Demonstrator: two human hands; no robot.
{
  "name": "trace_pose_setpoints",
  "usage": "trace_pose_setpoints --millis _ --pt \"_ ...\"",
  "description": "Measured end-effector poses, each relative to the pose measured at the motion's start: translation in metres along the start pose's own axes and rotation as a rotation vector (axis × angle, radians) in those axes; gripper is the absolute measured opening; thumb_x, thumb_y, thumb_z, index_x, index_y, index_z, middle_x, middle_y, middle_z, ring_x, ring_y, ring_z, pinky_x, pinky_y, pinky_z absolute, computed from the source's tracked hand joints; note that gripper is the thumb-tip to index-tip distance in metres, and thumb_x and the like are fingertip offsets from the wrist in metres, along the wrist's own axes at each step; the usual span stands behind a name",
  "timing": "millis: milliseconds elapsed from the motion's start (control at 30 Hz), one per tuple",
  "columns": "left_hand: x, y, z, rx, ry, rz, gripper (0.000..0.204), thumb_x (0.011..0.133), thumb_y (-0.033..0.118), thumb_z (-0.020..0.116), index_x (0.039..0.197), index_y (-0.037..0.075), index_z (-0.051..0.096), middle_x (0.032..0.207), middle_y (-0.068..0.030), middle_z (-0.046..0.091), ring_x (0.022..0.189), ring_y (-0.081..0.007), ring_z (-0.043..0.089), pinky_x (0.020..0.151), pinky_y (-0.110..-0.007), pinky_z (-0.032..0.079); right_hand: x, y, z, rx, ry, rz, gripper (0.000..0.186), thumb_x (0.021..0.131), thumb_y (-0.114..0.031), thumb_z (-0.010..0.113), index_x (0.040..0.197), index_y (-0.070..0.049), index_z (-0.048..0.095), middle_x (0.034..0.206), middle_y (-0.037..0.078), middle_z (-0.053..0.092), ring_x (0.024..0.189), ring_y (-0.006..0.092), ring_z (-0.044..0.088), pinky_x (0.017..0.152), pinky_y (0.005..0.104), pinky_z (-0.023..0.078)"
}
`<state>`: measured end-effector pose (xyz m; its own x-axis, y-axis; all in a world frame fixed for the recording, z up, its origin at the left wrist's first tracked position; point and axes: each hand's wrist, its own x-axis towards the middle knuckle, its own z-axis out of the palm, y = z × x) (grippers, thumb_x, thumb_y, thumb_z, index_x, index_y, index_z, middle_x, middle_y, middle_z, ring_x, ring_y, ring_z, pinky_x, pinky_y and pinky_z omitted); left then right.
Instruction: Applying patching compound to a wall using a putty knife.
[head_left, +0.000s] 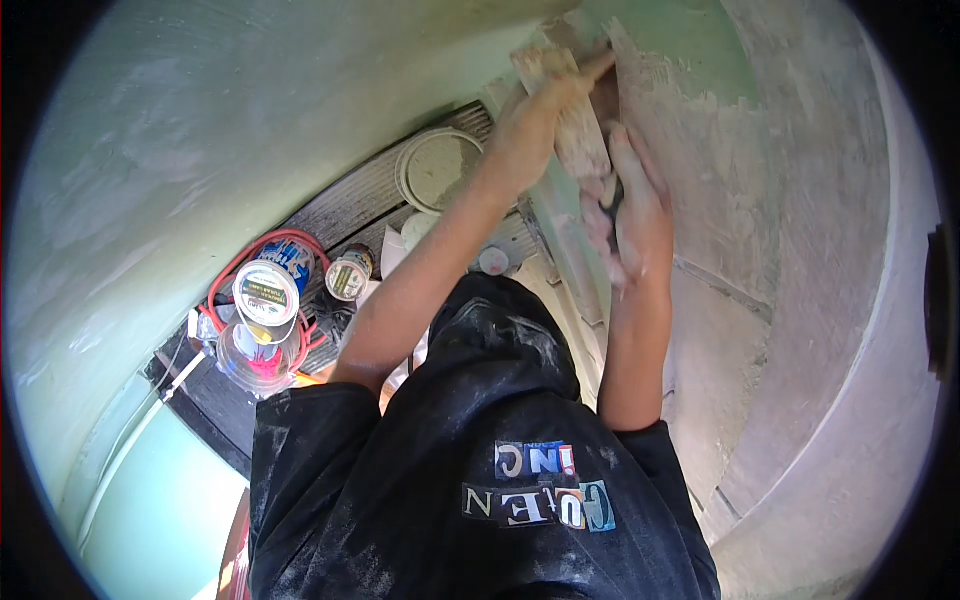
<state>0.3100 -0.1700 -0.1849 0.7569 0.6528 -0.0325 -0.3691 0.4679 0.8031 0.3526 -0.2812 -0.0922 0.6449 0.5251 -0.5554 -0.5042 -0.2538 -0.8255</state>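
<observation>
My left hand (548, 108) reaches up to the corner between two walls, closed on the upper part of a long, flat, putty-smeared tool (578, 128). One of its fingers points toward the right-hand wall. My right hand (642, 205) is curled round the tool's lower end, where a dark part shows between the fingers. Putty coats the fingers of my right hand. Beside the hands, the right wall (700, 150) carries streaky pale putty over green paint. My hands cover part of the tool, so its exact kind is unclear.
On dark planks (350, 205) to the left stand a round tub of putty (440, 168), a white-lidded can (267, 293), a smaller jar (349, 276) and a clear container (255, 365). A red hose (222, 283) loops round them. The green wall (180, 170) curves along the left.
</observation>
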Motion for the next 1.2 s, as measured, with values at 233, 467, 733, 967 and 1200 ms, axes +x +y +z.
trace_pose_setpoints --millis 233,467,733,967,1200 --pt "0.010 0.021 0.004 -0.038 0.043 -0.061 0.057 0.100 0.028 0.044 0.144 -0.008 0.051 0.149 -0.0171 0.054 0.138 -0.0234 0.045 0.120 -0.036 0.027 0.017 -0.005 0.003 0.085 -0.120 0.027 0.043 0.104 -0.033 0.057 0.139 -0.008 0.053 0.070 0.003 0.057 0.044 0.0062 0.041 0.035 0.0208 0.028" --pt "0.005 0.003 0.005 0.039 0.013 -0.003 0.056 0.099 0.031 0.045 0.141 -0.004 0.057 0.141 -0.0131 0.057 0.128 -0.0201 0.050 0.114 -0.033 0.032 0.003 0.000 -0.005 0.028 -0.014 0.016 0.041 0.104 -0.032 0.058 0.138 -0.008 0.054 0.071 0.002 0.055 0.044 0.0060 0.039 0.036 0.0214 0.028" --pt "-0.007 0.007 0.012 0.018 0.027 -0.048 0.054 0.097 0.033 0.051 0.136 -0.003 0.062 0.116 -0.0078 0.065 0.108 -0.0148 0.059 0.097 -0.030 0.045 -0.008 0.009 -0.008 -0.053 0.050 -0.033 0.047 0.104 -0.031 0.058 0.145 -0.008 0.052 0.072 0.002 0.056 0.044 0.0054 0.039 0.037 0.0209 0.027" --pt "0.014 0.021 0.010 0.095 0.132 -0.019 0.051 0.094 0.033 0.055 0.126 -0.005 0.065 0.107 -0.0111 0.068 0.098 -0.0167 0.063 0.091 -0.032 0.049 0.018 -0.004 -0.001 0.023 -0.058 -0.020 0.046 0.103 -0.034 0.061 0.138 -0.005 0.058 0.067 0.002 0.053 0.045 0.0063 0.040 0.039 0.0232 0.028" --pt "0.017 0.021 0.013 0.135 0.160 -0.007 0.050 0.094 0.033 0.056 0.119 -0.009 0.065 0.112 -0.0150 0.069 0.102 -0.0204 0.066 0.093 -0.033 0.050 0.022 -0.007 0.000 -0.034 -0.017 -0.013 0.042 0.103 -0.033 0.059 0.137 -0.008 0.059 0.067 0.002 0.055 0.043 0.0058 0.040 0.037 0.0223 0.028"
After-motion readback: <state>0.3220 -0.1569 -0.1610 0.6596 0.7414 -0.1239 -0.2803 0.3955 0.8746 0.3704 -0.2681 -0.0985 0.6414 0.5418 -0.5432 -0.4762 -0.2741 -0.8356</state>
